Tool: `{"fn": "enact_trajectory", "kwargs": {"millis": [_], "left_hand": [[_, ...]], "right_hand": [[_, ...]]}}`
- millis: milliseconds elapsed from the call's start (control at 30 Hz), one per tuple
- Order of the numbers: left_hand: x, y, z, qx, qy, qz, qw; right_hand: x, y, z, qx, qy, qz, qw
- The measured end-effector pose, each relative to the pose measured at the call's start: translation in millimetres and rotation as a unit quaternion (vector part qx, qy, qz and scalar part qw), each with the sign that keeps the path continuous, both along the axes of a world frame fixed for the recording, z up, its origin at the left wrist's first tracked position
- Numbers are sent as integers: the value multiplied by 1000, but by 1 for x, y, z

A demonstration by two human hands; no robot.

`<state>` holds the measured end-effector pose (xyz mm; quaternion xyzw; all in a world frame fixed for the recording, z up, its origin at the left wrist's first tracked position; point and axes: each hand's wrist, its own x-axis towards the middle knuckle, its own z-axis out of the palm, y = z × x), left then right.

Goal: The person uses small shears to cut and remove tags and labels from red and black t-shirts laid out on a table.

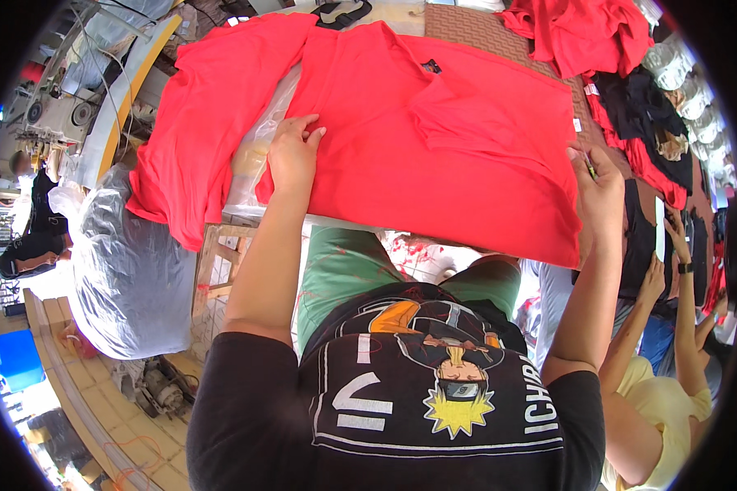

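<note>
1 red shirt (467,184) lies spread on the bench (487,34), a dark label near its far edge. The left hand (293,157) rests at its left side, grip narrow, thumb and fingers slightly apart on the cloth. The right hand (601,192), at its right edge, has its grip closed around a small tool (591,168), mostly hidden. A 2nd red garment (213,123) lies further left.

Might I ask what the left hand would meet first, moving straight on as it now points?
The left hand would likely meet the spread red garment just ahead of it; whether they already touch is unclear.
</note>
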<state>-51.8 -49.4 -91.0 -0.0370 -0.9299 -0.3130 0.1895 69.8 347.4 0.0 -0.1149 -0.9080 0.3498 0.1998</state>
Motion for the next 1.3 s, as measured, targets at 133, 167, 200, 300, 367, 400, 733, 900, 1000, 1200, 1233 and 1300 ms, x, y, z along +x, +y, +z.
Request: {"fn": "enact_trajectory", "kwargs": {"millis": [133, 167, 200, 300, 367, 400, 733, 900, 1000, 1200, 1233, 1300], "left_hand": [[-6, 0, -1, -28, -1, 18, 999], [-7, -1, -2, -32, 0, 22, 999], [-7, 0, -2, -35, 0, 24, 999], [-7, 1, -2, -3, -8, 35, 999], [-10, -3, -5, -4, -2, 41, 999], [-13, -2, -7, -3, 1, 42, 999], [-17, -21, 15, 142, -148, 7, 979], [-10, -37, 41, 528, -263, -361, 723], [-13, -9, 94, 469, -233, -453, 722], [-42, -3, 81, -27, -103, -220, 970], [-44, -8, 68, -43, -123, -201, 971], [-35, -21, 54, -19, -141, -212, 967]], "right_hand": [[-5, -19, -12, -2, -5, 70, 998], [-5, -25, -18, -7, -21, 77, 997], [-5, -30, -23, -11, -38, 81, 996], [-6, -43, -35, -8, -71, 95, 993], [-7, -46, -50, -11, -46, 110, 993], [-8, -45, -61, 20, -46, 105, 993], [0, -54, -77, 143, -18, 102, 984], [0, -54, -82, 137, -14, 98, 986], [3, -48, -81, 140, -12, 90, 986], [7, -36, -76, 109, 23, 95, 989], [15, -25, -74, 105, 23, 49, 993], [42, 3, -61, 99, 10, -39, 994]]}}
